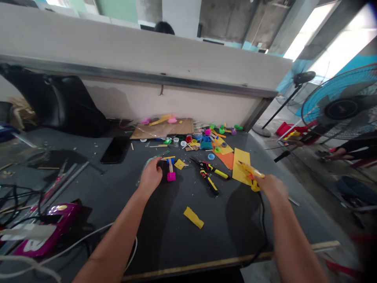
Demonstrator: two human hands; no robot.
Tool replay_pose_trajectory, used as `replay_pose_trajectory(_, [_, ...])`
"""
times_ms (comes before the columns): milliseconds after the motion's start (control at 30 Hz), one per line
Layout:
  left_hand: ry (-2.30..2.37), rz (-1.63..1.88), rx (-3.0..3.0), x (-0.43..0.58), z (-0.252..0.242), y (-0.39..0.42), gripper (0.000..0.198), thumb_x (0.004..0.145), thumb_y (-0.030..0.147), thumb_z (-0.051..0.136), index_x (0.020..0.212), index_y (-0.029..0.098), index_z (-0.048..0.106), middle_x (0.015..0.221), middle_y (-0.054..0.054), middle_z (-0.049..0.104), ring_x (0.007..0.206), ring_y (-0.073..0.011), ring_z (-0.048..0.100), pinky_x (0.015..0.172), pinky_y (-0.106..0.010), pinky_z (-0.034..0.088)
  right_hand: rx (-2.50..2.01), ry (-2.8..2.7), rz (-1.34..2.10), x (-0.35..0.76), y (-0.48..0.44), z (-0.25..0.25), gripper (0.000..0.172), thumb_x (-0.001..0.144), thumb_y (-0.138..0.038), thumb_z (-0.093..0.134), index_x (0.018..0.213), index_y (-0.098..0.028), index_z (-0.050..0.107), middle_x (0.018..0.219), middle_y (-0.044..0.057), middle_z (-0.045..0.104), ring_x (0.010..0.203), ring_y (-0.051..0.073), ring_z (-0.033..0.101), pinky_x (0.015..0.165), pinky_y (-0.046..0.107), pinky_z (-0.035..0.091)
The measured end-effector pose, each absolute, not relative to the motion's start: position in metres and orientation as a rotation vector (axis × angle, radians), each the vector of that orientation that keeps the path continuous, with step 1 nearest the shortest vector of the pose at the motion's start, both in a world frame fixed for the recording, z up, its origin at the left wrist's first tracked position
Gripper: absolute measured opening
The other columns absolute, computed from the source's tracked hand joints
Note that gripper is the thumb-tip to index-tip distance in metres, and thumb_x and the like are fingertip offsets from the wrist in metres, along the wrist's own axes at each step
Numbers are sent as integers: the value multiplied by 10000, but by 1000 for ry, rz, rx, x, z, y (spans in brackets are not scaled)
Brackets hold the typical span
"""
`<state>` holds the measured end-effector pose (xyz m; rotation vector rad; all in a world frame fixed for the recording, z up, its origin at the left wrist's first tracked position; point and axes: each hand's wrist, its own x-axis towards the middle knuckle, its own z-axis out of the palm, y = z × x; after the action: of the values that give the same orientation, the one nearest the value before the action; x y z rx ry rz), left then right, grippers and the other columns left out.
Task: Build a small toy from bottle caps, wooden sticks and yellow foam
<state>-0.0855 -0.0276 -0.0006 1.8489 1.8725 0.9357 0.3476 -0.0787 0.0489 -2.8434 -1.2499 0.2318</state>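
Observation:
My right hand is closed round the grip of a yellow glue gun, whose nozzle points up-left over a yellow sheet; a black cord runs back from it. My left hand rests on the dark table with fingers curled, beside a small model made of a stick and a pink cap. Whether the left fingers grip anything is hidden. Yellow-handled pliers lie between the two hands.
Bottle caps, an orange sheet and a cardboard piece crowd the far side near the partition wall. A black phone lies to the left. A folded yellow scrap sits near me. Cables and a magenta object are at left, a blue fan at right.

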Motion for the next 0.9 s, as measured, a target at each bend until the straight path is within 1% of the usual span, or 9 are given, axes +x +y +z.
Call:
replay_pose_trajectory(67, [1852,897,1862,-86,3,-24,469,764,95,415,1212,146,542,1238,-105,592,1156,-239,541,1008,-382,415,-2752,-1309,122,327,-79,72,446,767,-521,514,829,-117,693,874,229,667,847,368,629,656,442,463])
replay_pose_trajectory(167, [1756,914,1904,-87,5,-15,513,744,76,408,1230,185,532,1272,-67,574,1164,-218,537,1011,-361,414,-2036,-1586,-66,270,-68,101,316,791,-407,537,954,-167,660,925,134,670,880,274,612,790,416,443])
replay_pose_trajectory(233, [1687,931,1952,-88,4,-7,565,705,46,402,1232,202,531,1282,-48,569,1181,-205,524,1023,-355,403,-1523,-1758,179,221,-53,107,227,785,-344,566,946,-207,649,933,69,670,858,203,609,820,357,441])
replay_pose_trajectory(300, [1647,946,1976,-88,2,0,590,676,33,395,1225,196,539,1274,-49,577,1191,-203,516,1031,-366,394,-1256,-1818,447,173,-37,96,166,773,-279,576,915,-219,639,906,33,667,821,166,609,796,314,450])
replay_pose_trajectory(400, [1548,973,1991,-89,-2,7,611,661,27,379,1222,209,542,1270,-26,582,1196,-173,515,1042,-356,385,-1351,-1852,638,116,-27,60,78,743,-220,568,807,-206,610,766,1,646,722,153,599,707,288,456])
replay_pose_trajectory(467, [1485,969,2013,-90,-4,8,608,664,32,385,1216,231,548,1269,-3,585,1207,-156,507,1058,-351,366,-1496,-1739,728,92,-31,34,67,754,-255,551,792,-205,576,737,-5,632,691,152,598,677,285,460])
replay_pose_trajectory(633, [1457,918,2045,-92,-7,6,555,696,36,386,1177,229,585,1283,-2,578,1238,-160,480,1070,-361,353,-1631,-1811,520,66,-53,9,384,680,-427,660,941,-195,500,860,53,619,800,217,597,711,329,454])
replay_pose_trajectory(800, [1470,917,2167,-98,-6,0,515,703,39,415,1154,207,598,1208,-38,617,1185,-183,517,1050,-365,370,-1601,-1983,426,74,-45,18,354,687,-245,617,999,-179,463,847,56,616,798,208,588,724,309,433])
replay_pose_trajectory(900, [1535,905,2211,-100,-4,-4,425,741,124,506,1150,191,597,1194,-81,607,1168,-218,511,1030,-389,377,-1582,-2058,382,91,-29,21,362,677,-151,567,1024,-173,466,882,64,619,832,204,578,757,312,418])
